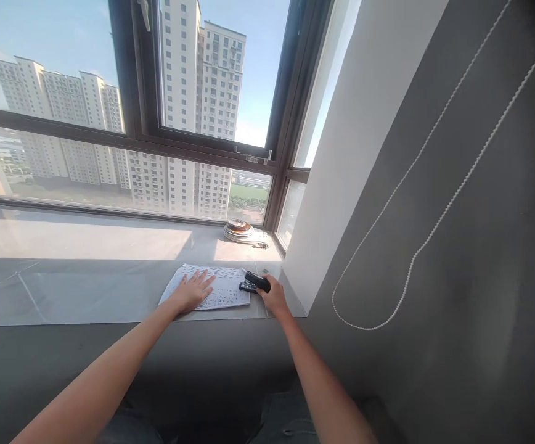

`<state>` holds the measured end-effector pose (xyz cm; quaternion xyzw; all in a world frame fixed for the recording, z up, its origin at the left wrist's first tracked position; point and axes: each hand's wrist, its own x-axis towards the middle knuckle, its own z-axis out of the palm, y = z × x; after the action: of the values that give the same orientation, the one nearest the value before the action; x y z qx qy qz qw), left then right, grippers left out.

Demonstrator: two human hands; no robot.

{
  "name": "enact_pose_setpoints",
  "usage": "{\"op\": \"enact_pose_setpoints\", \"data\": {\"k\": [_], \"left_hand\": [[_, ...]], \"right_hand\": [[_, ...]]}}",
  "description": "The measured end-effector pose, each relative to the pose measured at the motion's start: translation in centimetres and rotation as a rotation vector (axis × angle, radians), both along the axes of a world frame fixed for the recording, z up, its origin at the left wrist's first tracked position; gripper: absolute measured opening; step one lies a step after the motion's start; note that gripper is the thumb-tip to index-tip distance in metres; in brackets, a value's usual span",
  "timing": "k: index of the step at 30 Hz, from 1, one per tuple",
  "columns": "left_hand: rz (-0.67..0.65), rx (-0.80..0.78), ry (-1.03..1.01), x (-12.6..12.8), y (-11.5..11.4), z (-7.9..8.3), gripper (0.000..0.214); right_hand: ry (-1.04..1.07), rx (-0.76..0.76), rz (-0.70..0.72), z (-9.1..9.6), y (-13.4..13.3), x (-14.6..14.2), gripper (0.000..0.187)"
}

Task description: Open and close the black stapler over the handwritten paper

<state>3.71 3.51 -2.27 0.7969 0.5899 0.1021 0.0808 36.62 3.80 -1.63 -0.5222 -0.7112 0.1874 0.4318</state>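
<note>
A stack of white paper (225, 287) covered in handwriting lies on the window sill. My left hand (194, 291) rests flat on its left part, fingers spread. At the right edge of the sheets, my right hand (274, 297) grips a black stapler (258, 282) from its rear end. The stapler's jaws point left and sit at the paper's right edge; whether the sheets are between them I cannot make out. Just beyond the stapler lies a small greyish piece (265, 271), perhaps staples.
A round stacked object (238, 229) stands at the sill's back right corner, with a small chain-like item (261, 245) beside it. The window frame (203, 145) rises behind the sill (87, 290). A beaded blind cord (408, 271) hangs in a loop before the grey wall on the right.
</note>
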Motion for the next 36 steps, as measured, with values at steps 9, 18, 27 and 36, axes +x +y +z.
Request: {"op": "enact_pose_setpoints", "data": {"k": [9,18,27,36], "left_hand": [[0.011,-0.043,0.033,0.4,-0.5,0.9,0.063],[0.027,-0.085,0.095,0.9,-1.1,1.7,0.063],[0.029,-0.098,0.119,1.0,-1.3,2.0,0.062],[0.022,-0.045,0.093,0.6,-0.8,0.8,0.062]], "right_hand": [[-0.002,0.132,-0.355,-1.9,1.0,1.4,0.043],[-0.163,0.065,-0.086,-0.5,0.0,0.4,0.035],[-0.314,0.074,0.034,-0.1,-0.9,-0.8,0.039],[-0.604,0.399,0.148,0.8,-2.1,-1.4,0.072]]}}
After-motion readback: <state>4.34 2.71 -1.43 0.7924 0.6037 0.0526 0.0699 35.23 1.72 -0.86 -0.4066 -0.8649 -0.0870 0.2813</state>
